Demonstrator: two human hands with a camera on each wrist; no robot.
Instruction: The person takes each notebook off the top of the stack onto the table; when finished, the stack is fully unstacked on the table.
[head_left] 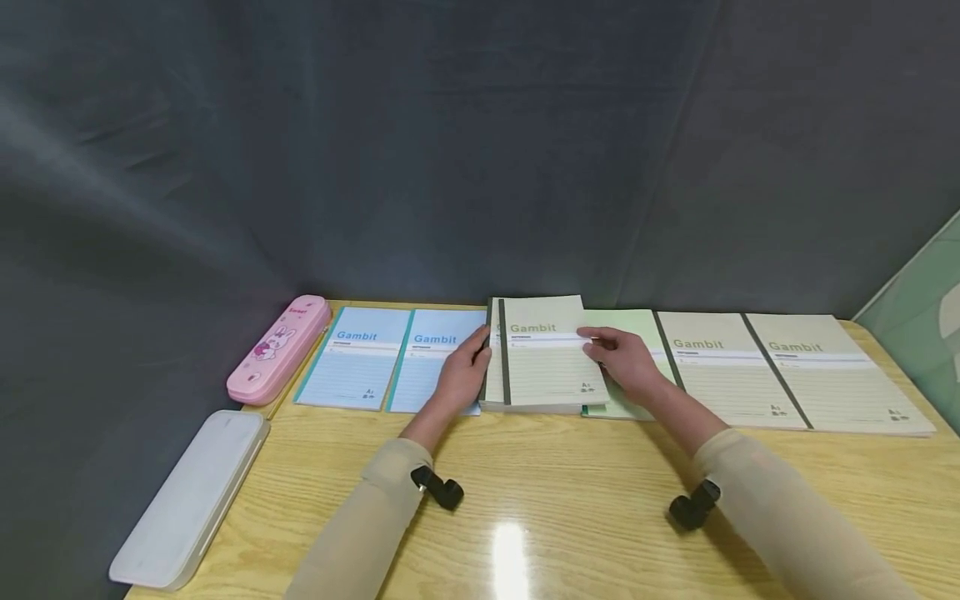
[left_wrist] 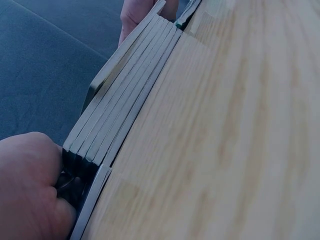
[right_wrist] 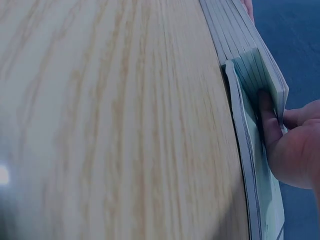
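A cream notebook marked Gambit [head_left: 551, 371] with a dark spine lies on top of a stack of notebooks [left_wrist: 122, 95], shifted slightly right of the one beneath. My right hand [head_left: 630, 364] pinches its right edge, thumb above and a finger underneath. In the right wrist view the right hand [right_wrist: 295, 145] has that finger under the overhanging edge. My left hand [head_left: 461, 371] rests against the spine side of the stack, thumb and fingers touching it. The left wrist view shows the left hand [left_wrist: 30, 185] beside the dark spines; its fingertips are partly hidden.
Blue notebooks [head_left: 360, 383] lie left of the stack. A green notebook [head_left: 618, 408] sits partly under the right forearm, with cream notebooks [head_left: 738, 392] further right. A pink pencil case [head_left: 281, 346] and a white case [head_left: 191, 500] line the table's left edge. A dark curtain [head_left: 480, 150] hangs behind.
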